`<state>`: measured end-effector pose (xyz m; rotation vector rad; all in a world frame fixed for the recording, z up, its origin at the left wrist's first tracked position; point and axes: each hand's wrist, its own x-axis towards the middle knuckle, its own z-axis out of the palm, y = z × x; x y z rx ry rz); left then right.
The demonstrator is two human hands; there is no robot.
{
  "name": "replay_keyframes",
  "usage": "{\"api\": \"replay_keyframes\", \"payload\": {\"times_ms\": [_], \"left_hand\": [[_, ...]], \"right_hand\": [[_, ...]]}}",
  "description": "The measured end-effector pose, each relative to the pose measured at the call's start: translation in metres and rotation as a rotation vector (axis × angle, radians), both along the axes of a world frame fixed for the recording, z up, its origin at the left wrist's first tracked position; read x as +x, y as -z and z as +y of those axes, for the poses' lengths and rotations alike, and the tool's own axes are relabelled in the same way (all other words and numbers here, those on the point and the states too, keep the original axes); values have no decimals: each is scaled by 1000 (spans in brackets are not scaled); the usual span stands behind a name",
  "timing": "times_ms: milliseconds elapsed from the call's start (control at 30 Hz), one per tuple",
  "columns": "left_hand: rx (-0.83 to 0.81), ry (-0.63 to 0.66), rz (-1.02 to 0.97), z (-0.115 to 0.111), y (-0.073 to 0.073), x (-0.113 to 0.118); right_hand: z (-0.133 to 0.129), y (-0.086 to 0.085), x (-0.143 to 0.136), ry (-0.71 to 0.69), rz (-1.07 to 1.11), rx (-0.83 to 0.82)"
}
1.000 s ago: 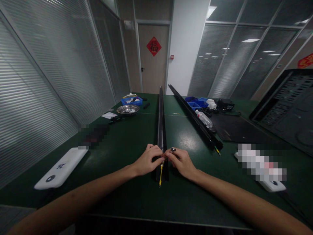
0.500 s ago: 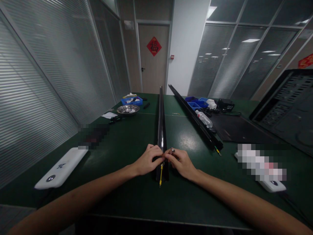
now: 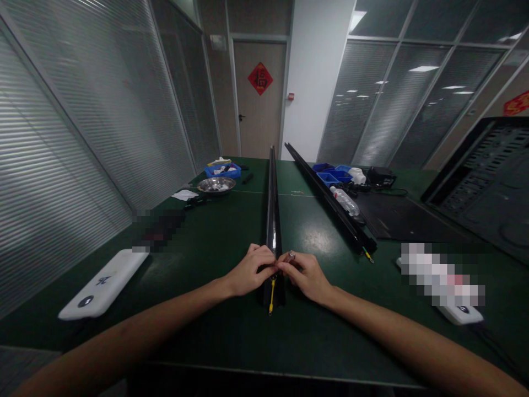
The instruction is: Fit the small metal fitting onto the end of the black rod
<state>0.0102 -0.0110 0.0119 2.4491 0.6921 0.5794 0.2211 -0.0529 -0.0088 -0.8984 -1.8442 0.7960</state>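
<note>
A long black metal channel (image 3: 271,212) runs away from me down the middle of the table. Over its near end my left hand (image 3: 250,271) and my right hand (image 3: 308,277) meet, fingers closed and tips together. What they pinch is too small and covered to make out. A small shiny metal piece (image 3: 291,255) shows at the index finger of my right hand. Below the fingertips, a yellow wire with a ring terminal (image 3: 271,298) lies on the channel's near end.
A second black channel (image 3: 330,198) lies to the right, with a yellow-green wire (image 3: 367,255). White power banks (image 3: 103,284) flank my arms. A metal bowl (image 3: 216,186) and blue tray (image 3: 223,170) are far left; blue bins (image 3: 328,177), a plastic bottle (image 3: 345,201) and a black panel (image 3: 483,182) are right.
Both hands stay at the same spot on the channel. Only the fingers of my right hand have shifted very slightly.
</note>
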Motion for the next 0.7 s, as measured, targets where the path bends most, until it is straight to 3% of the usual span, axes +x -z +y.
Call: {"api": "replay_keyframes", "payload": {"times_ms": [700], "left_hand": [[59,-15,-7,0,2,0]], "right_hand": [[0,-3,0,29,-25,37]]}}
